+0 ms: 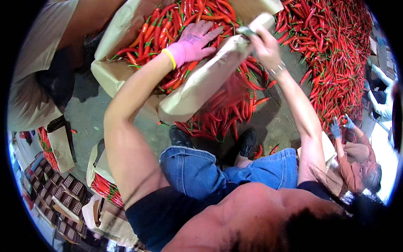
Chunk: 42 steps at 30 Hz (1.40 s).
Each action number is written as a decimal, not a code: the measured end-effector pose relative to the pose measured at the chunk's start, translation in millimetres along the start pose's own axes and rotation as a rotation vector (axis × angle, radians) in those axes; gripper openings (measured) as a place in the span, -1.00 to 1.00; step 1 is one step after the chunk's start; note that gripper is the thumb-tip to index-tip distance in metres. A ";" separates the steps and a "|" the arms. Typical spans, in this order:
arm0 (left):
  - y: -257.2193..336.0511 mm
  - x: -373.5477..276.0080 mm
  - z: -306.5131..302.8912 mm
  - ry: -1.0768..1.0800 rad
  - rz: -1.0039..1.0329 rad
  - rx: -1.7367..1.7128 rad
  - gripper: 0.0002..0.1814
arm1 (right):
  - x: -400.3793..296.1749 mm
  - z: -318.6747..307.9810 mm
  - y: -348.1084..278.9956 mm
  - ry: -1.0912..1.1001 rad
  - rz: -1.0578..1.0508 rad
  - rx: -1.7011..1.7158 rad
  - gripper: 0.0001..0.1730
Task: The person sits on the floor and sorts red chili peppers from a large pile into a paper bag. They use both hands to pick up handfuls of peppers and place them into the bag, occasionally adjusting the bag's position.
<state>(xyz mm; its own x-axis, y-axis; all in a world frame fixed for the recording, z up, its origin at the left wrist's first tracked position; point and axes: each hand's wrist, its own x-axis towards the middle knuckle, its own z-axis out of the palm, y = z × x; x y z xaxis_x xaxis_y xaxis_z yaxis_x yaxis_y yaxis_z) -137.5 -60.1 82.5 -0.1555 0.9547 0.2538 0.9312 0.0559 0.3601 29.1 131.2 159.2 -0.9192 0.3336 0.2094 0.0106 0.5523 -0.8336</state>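
Note:
My left hand point(196, 42), in a pink glove with a yellow cuff, rests with fingers apart on red chili peppers point(189, 14). The peppers, with green stems, fill an open box whose cream paper-like sides point(201, 80) are folded outward. Bare and blurred, my right hand point(266, 45) grips a small grey object point(246, 31) at the box's right edge. Blur hides what that object is. Below the near side, a loose pile of chili peppers point(220, 123) lies on the concrete floor in front of my shoes.
A large heap of chili peppers point(337, 63) covers the floor at right. A co-worker's gloved hands point(335, 127) reach to its near edge. Another person's clothed leg point(34, 94) is at left. Pepper-filled boxes point(105, 189) and stacked brown crates point(59, 201) stand at lower left.

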 end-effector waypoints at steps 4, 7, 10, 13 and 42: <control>37.8 -45.2 -81.2 -0.212 -0.308 -0.005 -0.56 | -149.8 -83.6 15.3 -0.215 0.245 -0.216 -0.80; 34.3 -117.8 -48.2 -0.542 -0.273 -0.119 -0.69 | -328.7 -106.9 43.0 -0.572 1.012 -0.363 -0.68; 25.2 -118.8 -37.3 -0.732 -0.328 -0.184 -0.61 | -469.9 -112.2 11.9 -0.751 1.253 -0.274 -0.70; 56.2 -73.7 -100.3 -0.611 -0.257 -0.154 -0.65 | -568.8 -113.7 -36.1 -0.638 1.486 -0.160 -0.71; 357.8 -285.9 110.8 -0.492 -0.847 -0.791 -0.55 | -500.0 25.1 -10.0 -0.239 0.970 0.098 -0.75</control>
<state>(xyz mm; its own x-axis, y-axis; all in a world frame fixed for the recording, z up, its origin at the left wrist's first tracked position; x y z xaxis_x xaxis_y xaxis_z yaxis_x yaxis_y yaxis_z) 276.7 -280.6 39.3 -0.3084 0.7223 -0.6190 0.1213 0.6753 0.7275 478.7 -60.4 50.0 -0.5856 0.4379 -0.6821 0.7746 0.0546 -0.6300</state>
